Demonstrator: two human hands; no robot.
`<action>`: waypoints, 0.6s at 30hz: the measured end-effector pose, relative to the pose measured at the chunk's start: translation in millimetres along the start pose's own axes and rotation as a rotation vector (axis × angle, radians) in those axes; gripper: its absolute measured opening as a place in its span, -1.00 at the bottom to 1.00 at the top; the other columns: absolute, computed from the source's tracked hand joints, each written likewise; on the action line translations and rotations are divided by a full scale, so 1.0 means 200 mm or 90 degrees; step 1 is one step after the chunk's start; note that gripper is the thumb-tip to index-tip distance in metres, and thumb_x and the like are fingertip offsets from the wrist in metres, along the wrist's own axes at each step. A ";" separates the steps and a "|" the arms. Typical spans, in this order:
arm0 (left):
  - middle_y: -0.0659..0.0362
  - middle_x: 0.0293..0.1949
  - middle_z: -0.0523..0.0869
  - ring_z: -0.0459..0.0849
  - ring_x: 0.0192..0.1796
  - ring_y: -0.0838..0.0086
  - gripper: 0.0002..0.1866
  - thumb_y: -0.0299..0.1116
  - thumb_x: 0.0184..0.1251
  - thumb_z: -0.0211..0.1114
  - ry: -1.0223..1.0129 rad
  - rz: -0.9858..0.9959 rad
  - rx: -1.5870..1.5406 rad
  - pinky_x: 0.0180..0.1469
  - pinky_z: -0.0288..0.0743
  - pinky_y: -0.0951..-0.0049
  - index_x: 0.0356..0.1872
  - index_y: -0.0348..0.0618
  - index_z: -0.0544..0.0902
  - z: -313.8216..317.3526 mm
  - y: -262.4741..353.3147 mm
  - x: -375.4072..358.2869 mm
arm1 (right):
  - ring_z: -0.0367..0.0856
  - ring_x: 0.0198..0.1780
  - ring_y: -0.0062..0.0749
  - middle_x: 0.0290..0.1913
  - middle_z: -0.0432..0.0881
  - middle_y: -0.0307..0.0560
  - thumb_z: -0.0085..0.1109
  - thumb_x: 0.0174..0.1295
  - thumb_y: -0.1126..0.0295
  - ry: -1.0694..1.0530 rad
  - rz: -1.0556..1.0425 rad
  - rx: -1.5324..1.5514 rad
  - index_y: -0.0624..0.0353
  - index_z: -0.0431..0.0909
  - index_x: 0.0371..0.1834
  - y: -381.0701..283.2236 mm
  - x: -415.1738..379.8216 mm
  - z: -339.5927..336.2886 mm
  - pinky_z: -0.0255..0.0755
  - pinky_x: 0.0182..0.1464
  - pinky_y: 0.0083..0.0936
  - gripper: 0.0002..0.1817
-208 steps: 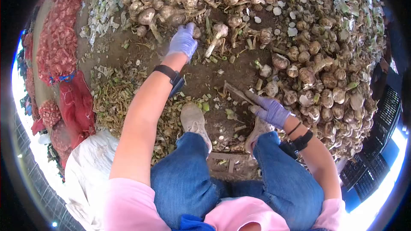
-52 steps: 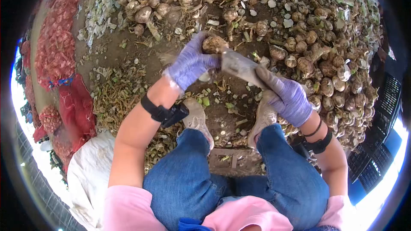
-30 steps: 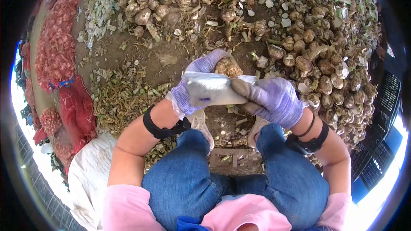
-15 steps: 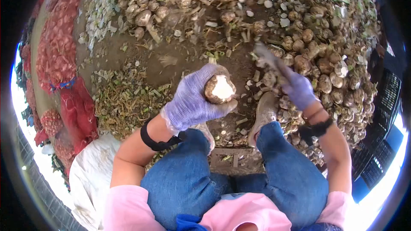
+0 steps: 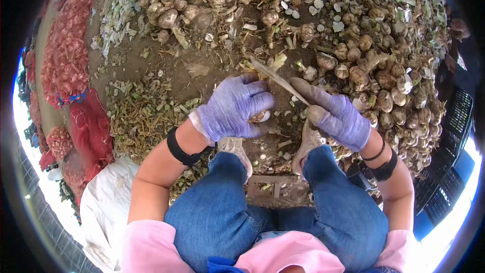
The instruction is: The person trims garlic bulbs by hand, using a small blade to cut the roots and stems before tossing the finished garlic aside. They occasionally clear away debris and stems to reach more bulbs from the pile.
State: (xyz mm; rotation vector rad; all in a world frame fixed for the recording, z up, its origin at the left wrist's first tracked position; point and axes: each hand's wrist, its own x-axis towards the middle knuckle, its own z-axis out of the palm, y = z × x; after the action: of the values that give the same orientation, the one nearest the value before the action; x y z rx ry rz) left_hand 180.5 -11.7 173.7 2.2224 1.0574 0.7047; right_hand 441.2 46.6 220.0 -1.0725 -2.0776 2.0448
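"What's the biggest thing?"

"The garlic pile (image 5: 385, 100), to the right of the knife (image 5: 278, 80). Next is the red net bag (image 5: 65, 65), far to the knife's left."

"And the hands?"

"The right hand (image 5: 337, 117) is at the knife's handle end, fingers clamped on it. The left hand (image 5: 235, 106) is just left of the knife, fingers wrapped around a garlic bulb (image 5: 259, 117)."

"So the bulb is on the near side of the knife?"

"Yes, only a bit peeks out."

"What just changed?"

"A moment ago its white cut side showed and the knife was away. Now that side is hidden, and the knife is back by a pale stalk (image 5: 278, 61)."

"Meaning?"

"The blade seems to be at the stalk end. I can't tell if the stalk is still joined on."
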 end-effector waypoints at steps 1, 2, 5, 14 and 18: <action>0.16 -0.31 0.58 0.61 -0.31 0.15 -0.62 -0.13 -0.22 0.53 -0.013 0.009 0.021 -0.33 0.54 0.19 -0.34 0.03 0.61 0.00 0.01 0.01 | 0.59 0.07 -0.29 0.08 0.60 0.06 -0.06 0.41 -0.13 -0.019 0.033 0.028 0.18 0.19 0.50 -0.04 0.01 -0.01 0.41 0.17 -0.41 -0.24; 0.18 -0.29 0.57 0.61 -0.31 0.15 -0.62 -0.13 -0.23 0.53 0.013 0.048 0.044 -0.36 0.56 0.20 -0.35 0.04 0.61 0.02 0.00 0.02 | 0.58 0.03 -0.31 0.03 0.60 0.05 -0.07 0.41 -0.14 -0.037 0.066 0.056 0.17 0.19 0.50 -0.09 0.02 -0.01 0.43 0.14 -0.41 -0.24; 0.19 -0.27 0.57 0.64 -0.26 0.16 -0.62 -0.15 -0.23 0.53 0.009 0.018 0.075 -0.34 0.58 0.22 -0.32 0.05 0.62 -0.01 0.02 0.01 | 0.57 -0.23 -0.41 -0.24 0.60 -0.09 -0.09 0.47 -0.02 -0.073 0.144 0.068 0.06 0.19 0.52 -0.07 0.01 -0.02 0.47 -0.05 -0.44 -0.36; 0.11 -0.15 0.64 0.69 -0.15 0.39 -0.50 -0.20 0.09 0.51 0.356 -0.637 -0.786 -0.04 0.68 0.36 0.04 -0.06 0.53 -0.07 -0.14 0.09 | 0.54 -0.31 -0.44 -0.18 0.62 -0.12 0.00 0.41 -0.08 -0.008 0.339 0.203 -0.12 0.25 0.50 0.52 -0.18 0.12 0.50 -0.24 -0.48 -0.35; -0.08 0.13 0.54 0.62 0.12 0.21 -0.29 -0.21 0.10 0.49 0.094 -0.144 -0.456 0.13 0.63 0.34 0.28 -0.14 0.41 -0.06 0.19 0.54 | 0.52 -0.33 -0.46 -0.26 0.61 -0.13 0.03 0.39 -0.09 -0.062 0.355 0.126 -0.07 0.29 0.48 0.53 -0.14 0.12 0.49 -0.22 -0.46 -0.35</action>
State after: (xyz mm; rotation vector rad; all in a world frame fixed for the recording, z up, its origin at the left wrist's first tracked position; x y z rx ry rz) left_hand 251.4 59.5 230.8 1.4362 0.9139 0.9696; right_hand 497.7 0.2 133.5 -1.6875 -1.6901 2.5143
